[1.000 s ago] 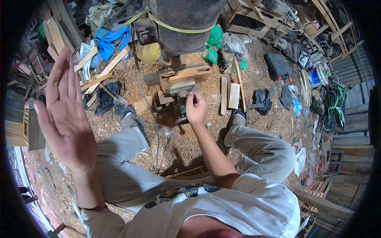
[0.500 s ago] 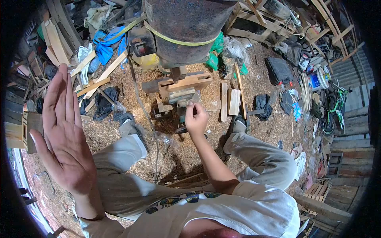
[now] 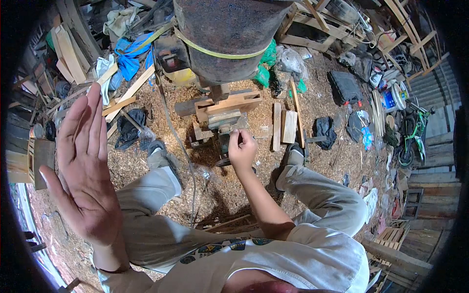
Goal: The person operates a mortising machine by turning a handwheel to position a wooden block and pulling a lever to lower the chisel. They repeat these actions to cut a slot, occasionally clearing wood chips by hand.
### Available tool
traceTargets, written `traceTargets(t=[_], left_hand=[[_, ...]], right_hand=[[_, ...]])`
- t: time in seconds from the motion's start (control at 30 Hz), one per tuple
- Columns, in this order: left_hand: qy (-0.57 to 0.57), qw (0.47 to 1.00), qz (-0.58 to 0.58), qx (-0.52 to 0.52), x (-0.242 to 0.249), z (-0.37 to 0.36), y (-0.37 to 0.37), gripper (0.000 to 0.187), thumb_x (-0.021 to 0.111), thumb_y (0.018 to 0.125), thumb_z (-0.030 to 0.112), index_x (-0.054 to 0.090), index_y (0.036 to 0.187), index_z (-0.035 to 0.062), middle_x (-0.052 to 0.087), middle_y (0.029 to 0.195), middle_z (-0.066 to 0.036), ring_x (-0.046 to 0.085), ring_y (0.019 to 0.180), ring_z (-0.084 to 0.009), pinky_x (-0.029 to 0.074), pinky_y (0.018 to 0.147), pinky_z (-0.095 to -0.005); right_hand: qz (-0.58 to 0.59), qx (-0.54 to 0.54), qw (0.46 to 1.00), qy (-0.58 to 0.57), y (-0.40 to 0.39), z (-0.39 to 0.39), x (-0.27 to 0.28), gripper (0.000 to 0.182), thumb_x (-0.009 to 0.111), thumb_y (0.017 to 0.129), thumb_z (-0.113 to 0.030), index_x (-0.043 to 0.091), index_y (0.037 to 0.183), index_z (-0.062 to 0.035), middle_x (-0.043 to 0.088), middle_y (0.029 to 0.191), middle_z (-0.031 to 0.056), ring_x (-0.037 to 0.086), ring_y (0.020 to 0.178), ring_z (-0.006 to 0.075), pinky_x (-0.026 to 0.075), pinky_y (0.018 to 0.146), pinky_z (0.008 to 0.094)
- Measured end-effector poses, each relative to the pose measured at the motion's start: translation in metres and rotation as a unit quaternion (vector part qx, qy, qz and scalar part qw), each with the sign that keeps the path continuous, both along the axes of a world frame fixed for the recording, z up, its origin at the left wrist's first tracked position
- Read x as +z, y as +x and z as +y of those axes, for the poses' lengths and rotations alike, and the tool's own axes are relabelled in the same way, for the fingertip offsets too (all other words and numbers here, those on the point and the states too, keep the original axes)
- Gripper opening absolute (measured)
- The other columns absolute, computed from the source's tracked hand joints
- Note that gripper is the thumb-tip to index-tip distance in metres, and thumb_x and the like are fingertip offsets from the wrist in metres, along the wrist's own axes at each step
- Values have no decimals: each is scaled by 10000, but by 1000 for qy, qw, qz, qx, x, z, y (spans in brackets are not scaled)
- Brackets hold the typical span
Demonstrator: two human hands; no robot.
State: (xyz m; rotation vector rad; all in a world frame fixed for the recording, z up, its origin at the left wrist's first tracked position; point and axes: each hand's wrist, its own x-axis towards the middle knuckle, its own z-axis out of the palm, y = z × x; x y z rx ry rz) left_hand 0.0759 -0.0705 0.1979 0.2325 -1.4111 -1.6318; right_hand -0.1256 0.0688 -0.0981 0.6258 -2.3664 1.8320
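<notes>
Sawdust covers the floor where the right hand pinches a metal fitting under the machine, while the left hand hangs raised, flat, fingers spread, empty.

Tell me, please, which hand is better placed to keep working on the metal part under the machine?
Right: the right hand is already pinched at the metal part, while the left hand is raised, open and well away.
</notes>
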Motion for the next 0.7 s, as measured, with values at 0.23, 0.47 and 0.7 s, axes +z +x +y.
traceTargets(t=[0.23, 0.47, 0.7], left_hand=[[-17, 999, -31, 0, -2, -2, 3, 810, 190, 1149, 522, 258, 1607, -143, 231, 1700, -386, 245, 1621, -442, 160, 1358, -491], [13, 999, -31, 18, -2, 0, 0, 843, 77, 1132, 550, 342, 1588, -107, 354, 1666, -338, 316, 1601, -409, 184, 1354, -486], [-22, 998, -59, 9, -5, -4, 0, 855, 74, 1137, 558, 366, 1565, -121, 354, 1658, -354, 306, 1604, -412, 164, 1356, -494]], right_hand=[[9, -9, 1000, -6, 0, -1, -1, 210, 684, 981, -116, 644, 816, 6, 634, 724, 206, 633, 621, 361, 483, 592, 421], [21, -3, 1000, 13, 0, 1, 2, 232, 674, 987, -122, 621, 797, 2, 612, 708, 197, 608, 616, 373, 467, 588, 430], [29, -13, 999, 13, 1, 2, -2, 227, 681, 983, -121, 613, 799, -8, 602, 715, 191, 604, 627, 383, 469, 595, 435]])
